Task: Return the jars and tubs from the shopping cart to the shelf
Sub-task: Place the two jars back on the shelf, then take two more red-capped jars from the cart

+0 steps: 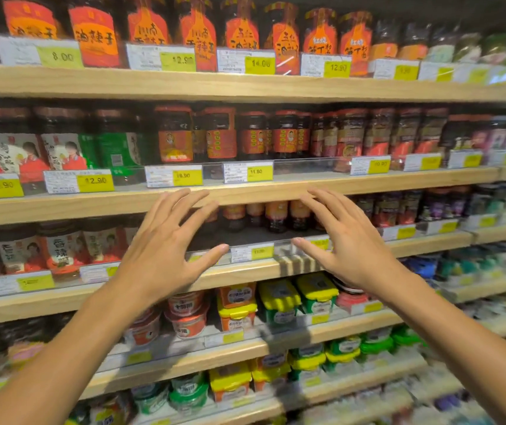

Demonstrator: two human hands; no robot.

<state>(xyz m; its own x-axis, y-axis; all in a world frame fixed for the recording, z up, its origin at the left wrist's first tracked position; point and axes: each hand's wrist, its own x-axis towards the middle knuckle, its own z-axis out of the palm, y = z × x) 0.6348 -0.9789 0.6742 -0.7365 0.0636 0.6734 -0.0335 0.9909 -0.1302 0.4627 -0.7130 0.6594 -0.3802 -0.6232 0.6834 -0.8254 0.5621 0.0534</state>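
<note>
Currently: both hands are raised before the shelving with nothing in them; the shopping cart is out of view.
Left hand (165,253): fingers spread and nearly straight, holding nothing; the fingertips lie over the front edge of the upper board (245,191), the thumb points toward the clear front rail (251,251) of the shelf below.
Gap (239,236): a bare stretch of dark shelf floor between the two thumbs, behind the rail.
Small jars (276,216): a short row at the back of that gap, beyond the fingertips, orange-labelled with dark contents.
Right hand (349,240): fingers spread, relaxed and empty; the fingertips reach the same upper board, the thumb sits over the rail.
Tubs (279,297): yellow-lidded and red tubs on the shelf below the wrists, packed close together.
Task items: none held; any jars or tubs awaiting return are presumably in the unseen cart.
Step in hand, judged: either a placement is finished or the gap is being sized up for one.
Procedure advice: carry the next jar upright in both hands, lift it over the rail, set it down in front of the row, label outward.
Caution: keep knuckles clear of the upper board.
</note>
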